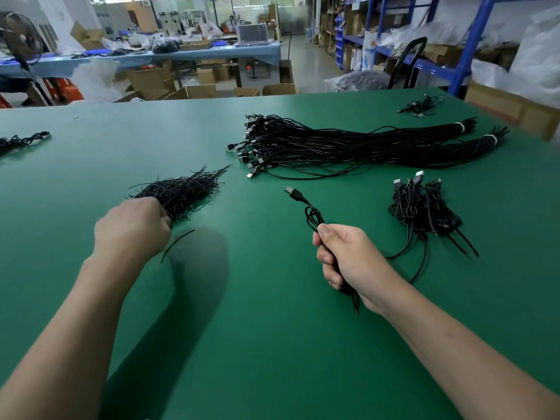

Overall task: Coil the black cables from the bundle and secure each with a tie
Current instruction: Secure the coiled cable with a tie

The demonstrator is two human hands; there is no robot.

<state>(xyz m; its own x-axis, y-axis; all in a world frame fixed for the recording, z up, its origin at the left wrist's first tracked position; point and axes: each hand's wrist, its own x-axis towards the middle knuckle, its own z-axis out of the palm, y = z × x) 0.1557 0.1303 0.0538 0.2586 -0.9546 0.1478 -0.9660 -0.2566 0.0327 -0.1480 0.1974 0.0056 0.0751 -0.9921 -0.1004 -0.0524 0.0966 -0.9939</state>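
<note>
My right hand grips a coiled black cable; its USB plug sticks out past my thumb and the thin tail pokes out below my palm. My left hand reaches into the near edge of a pile of black wire ties, fingers curled down; a single tie runs out from under it, and whether the fingers pinch it is hidden. The big bundle of long black cables lies across the green table behind both hands, bound with white bands at its right ends.
A heap of coiled, tied cables lies right of my right hand. A few more cables lie at the far right corner and at the left edge. Beyond the table stand cardboard boxes, a blue-covered bench and blue shelving.
</note>
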